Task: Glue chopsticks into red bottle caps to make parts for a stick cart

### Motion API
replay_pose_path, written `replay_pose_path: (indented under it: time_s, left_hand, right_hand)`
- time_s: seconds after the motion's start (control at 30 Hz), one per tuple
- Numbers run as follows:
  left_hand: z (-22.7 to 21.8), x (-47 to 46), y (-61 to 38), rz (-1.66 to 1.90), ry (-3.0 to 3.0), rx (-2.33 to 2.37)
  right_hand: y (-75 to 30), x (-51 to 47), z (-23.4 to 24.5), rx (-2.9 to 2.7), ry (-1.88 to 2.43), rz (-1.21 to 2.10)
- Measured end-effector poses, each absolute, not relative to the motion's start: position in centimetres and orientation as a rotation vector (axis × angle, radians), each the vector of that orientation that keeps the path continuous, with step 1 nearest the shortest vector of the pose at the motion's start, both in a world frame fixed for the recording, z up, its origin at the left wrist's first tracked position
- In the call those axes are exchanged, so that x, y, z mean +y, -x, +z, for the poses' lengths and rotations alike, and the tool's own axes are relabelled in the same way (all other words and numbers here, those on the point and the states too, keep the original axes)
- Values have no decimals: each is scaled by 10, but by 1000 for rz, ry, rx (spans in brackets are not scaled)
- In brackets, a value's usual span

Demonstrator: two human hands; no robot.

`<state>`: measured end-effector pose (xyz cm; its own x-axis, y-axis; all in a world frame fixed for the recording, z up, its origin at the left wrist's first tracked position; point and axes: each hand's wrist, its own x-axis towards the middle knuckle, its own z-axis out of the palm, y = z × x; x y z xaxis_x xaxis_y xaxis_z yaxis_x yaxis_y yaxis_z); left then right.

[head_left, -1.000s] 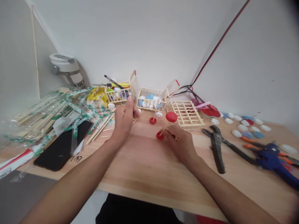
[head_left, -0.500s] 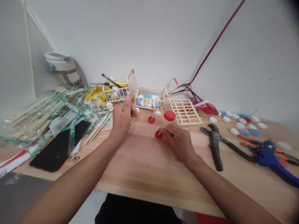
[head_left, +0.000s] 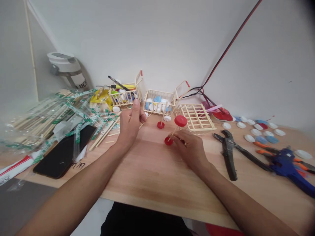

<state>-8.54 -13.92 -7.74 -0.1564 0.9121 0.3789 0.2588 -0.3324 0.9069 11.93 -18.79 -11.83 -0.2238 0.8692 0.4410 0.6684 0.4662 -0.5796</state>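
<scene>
My right hand [head_left: 190, 144] pinches a thin wooden stick with a red bottle cap [head_left: 180, 121] on its upper end and another red cap [head_left: 168, 141] at its lower end. The stick is tilted, its lower cap down by the tabletop. My left hand [head_left: 130, 123] is closed with the thumb pointing up; its curled fingers hide whatever may be inside. Between the hands, slightly farther back, a loose stick rises from a third red cap [head_left: 160, 125]. Behind are a small stick-built cart [head_left: 158, 103] filled with bottle caps and a flat stick grid frame [head_left: 197, 118].
Another stick cart [head_left: 125, 96] holds caps and pens at the back. Bagged sticks [head_left: 56, 114] and a black phone [head_left: 64, 152] lie left. To the right are a black cutter [head_left: 228, 155], a blue glue gun [head_left: 285, 164] and scattered caps [head_left: 261, 139]. Cables [head_left: 231, 44] hang along the wall.
The whole view has shifted slightly. Both hands keep the same pose, and the capped stick stays pinched in my right hand.
</scene>
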Motion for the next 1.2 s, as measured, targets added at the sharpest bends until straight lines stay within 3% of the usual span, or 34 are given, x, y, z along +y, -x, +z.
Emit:
replay_pose_path:
  time_s: [1.2]
  left_hand:
    - [-82,-138,85,1521,-1533,1313]
  right_hand:
    - [-120,-188,-121,-1957,1244,334]
